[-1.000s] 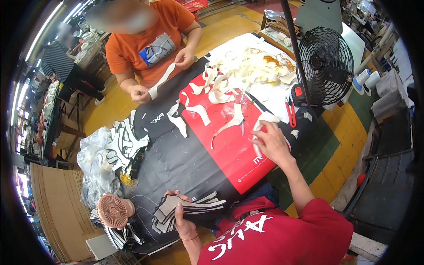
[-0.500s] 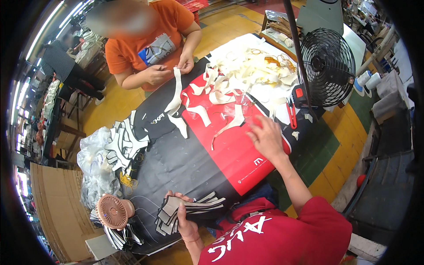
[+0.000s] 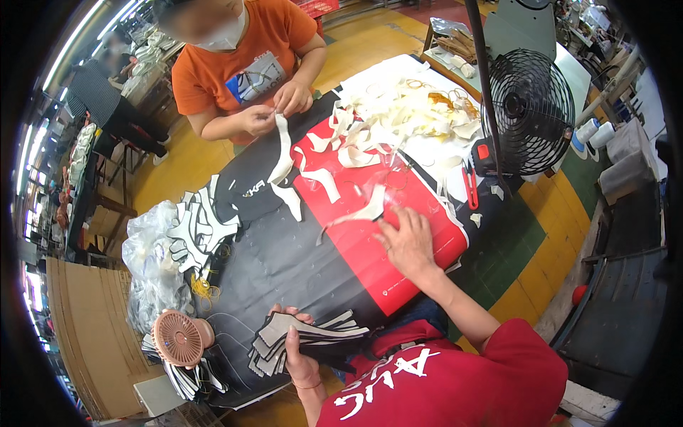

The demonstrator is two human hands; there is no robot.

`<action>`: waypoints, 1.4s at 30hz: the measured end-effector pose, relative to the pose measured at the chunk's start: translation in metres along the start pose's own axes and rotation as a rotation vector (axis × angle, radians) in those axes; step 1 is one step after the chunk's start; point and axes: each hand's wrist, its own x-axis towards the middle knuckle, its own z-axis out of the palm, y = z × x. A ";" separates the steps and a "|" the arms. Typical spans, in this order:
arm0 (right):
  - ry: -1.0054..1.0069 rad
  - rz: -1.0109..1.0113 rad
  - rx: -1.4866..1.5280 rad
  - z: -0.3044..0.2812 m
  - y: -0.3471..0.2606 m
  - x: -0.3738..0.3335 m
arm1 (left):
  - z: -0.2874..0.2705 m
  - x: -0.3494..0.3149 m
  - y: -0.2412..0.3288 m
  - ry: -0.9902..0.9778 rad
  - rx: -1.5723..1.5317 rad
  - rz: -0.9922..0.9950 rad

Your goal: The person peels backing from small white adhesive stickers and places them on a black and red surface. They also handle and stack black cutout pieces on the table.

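Note:
My left hand (image 3: 302, 364) grips a fanned stack of grey and black cut fabric pieces (image 3: 272, 340), thumb on top and fingers beneath, over the table's near edge. Palm down, my right hand (image 3: 410, 245) is above the red part of the table cover, its fingers stretched out and apart. Its fingertips are beside a curved cream fabric strip (image 3: 364, 213) with a thin tail; whether they touch it is unclear. Across the table, a co-worker's hands (image 3: 276, 114) hold the end of another cream strip (image 3: 283, 153), which hangs onto the table.
Cream strips and scraps (image 3: 405, 117) are heaped at the far right, near a black fan (image 3: 526, 110) and a red-handled cutter (image 3: 470, 188). On the left are white black-edged pieces (image 3: 203, 228), clear plastic bags (image 3: 151, 249) and a small pink fan (image 3: 178, 339).
My right hand has moved left and nearer to me. The curved cream strip beside it has shifted left and toward me too. My left hand stays almost still with the stack.

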 end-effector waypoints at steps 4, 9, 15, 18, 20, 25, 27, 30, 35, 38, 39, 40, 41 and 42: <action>-0.103 -0.109 0.177 -0.002 -0.033 -0.021 | -0.002 -0.001 -0.002 0.007 0.010 -0.057; -0.104 -0.276 0.413 0.004 -0.048 -0.005 | -0.007 -0.002 0.000 0.000 0.033 -0.037; 0.054 0.094 0.325 -0.006 0.013 0.045 | -0.018 -0.005 -0.001 -0.067 -0.139 -0.083; 0.124 0.138 0.140 0.002 0.049 0.062 | -0.016 -0.002 -0.001 -0.310 -0.095 -0.036; 0.136 0.076 0.091 0.010 0.059 0.066 | -0.009 -0.004 0.002 -0.280 0.064 -0.031; 0.036 0.200 0.648 0.007 0.036 0.057 | 0.008 -0.010 0.010 -0.254 0.148 -0.042; 0.054 0.283 1.123 -0.008 0.014 0.050 | 0.009 -0.007 0.009 -0.164 0.290 -0.050; -0.152 0.383 1.586 -0.038 -0.019 0.036 | 0.011 0.003 0.005 -0.089 0.638 0.048; -0.725 0.249 1.964 -0.078 -0.062 0.019 | 0.018 0.004 0.018 -0.068 0.710 0.336; -0.607 0.003 1.783 -0.088 -0.099 -0.004 | 0.029 0.004 0.024 0.046 0.952 0.547; -0.546 -0.108 1.642 -0.089 -0.108 -0.008 | 0.032 0.005 0.025 0.079 1.022 0.592; -0.489 -0.211 1.488 -0.090 -0.116 -0.012 | 0.035 0.006 0.025 0.106 1.032 0.558; -0.366 -0.196 1.343 -0.087 -0.126 -0.014 | 0.038 0.006 0.025 0.109 1.076 0.547; -0.301 -0.115 1.307 -0.084 -0.132 -0.014 | 0.039 0.006 0.026 0.117 1.109 0.520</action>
